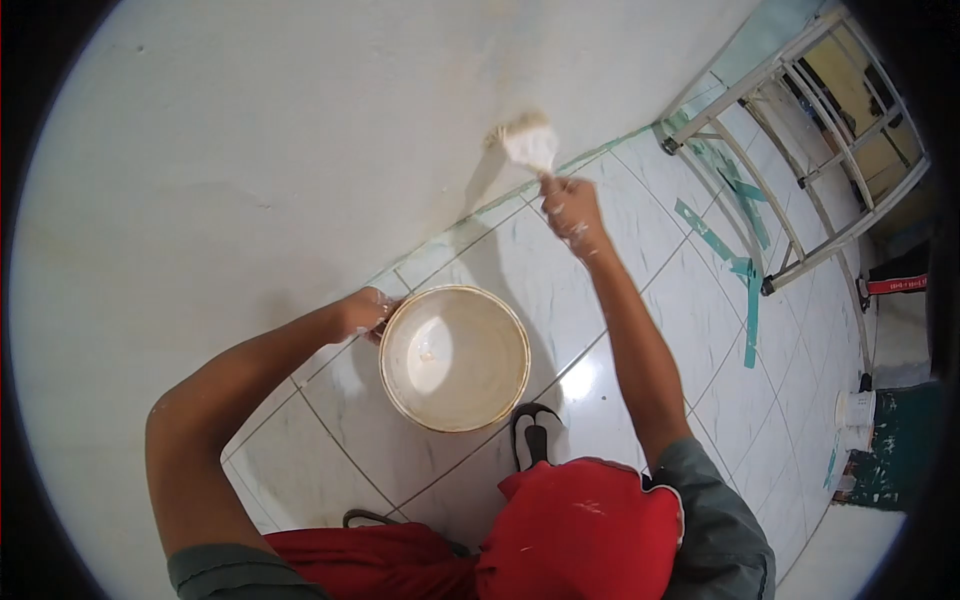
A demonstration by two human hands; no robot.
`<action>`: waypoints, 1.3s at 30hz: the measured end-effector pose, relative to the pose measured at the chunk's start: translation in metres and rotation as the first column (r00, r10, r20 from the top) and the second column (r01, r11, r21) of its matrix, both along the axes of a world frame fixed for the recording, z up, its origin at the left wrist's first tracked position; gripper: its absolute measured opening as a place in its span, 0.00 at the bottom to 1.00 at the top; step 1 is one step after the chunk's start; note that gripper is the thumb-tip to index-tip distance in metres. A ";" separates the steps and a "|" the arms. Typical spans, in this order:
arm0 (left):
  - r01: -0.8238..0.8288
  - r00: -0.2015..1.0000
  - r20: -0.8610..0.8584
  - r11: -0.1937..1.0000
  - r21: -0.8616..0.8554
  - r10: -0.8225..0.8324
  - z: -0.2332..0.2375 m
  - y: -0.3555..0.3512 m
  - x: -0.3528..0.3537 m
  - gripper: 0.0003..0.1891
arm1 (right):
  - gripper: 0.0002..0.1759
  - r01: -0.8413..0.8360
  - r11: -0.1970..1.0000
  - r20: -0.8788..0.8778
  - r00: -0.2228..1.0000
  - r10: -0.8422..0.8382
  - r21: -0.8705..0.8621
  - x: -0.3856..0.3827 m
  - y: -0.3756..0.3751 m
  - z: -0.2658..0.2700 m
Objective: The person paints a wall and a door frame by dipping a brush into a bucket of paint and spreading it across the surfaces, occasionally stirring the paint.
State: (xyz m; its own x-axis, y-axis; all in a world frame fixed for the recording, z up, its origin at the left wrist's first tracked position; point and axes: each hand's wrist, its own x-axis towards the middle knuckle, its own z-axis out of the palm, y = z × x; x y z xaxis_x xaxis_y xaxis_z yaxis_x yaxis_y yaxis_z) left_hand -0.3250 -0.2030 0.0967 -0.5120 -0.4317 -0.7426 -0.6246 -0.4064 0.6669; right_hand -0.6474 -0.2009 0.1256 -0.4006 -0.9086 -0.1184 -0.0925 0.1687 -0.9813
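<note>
My right hand (570,212) grips the handle of a wide paintbrush (528,142), whose white-loaded bristles press against the lower part of a pale wall (300,130). My left hand (362,312) holds the rim of a round white paint bucket (455,357), which stands on the tiled floor close to the wall. White paint lies in the bottom of the bucket. Both hands are spattered with paint.
My red shorts (580,530) and one shoe (536,432) show below the bucket. A metal frame (790,150) stands on the marbled floor tiles (700,330) at upper right, with strips of green tape (735,265) beside it. Small containers (855,420) sit at far right.
</note>
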 end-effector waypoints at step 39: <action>0.030 0.994 0.110 0.982 -0.188 -0.009 0.009 0.034 0.015 0.08 | 0.03 -0.548 0.127 -0.547 -0.731 0.409 0.827 0.150 0.100 0.051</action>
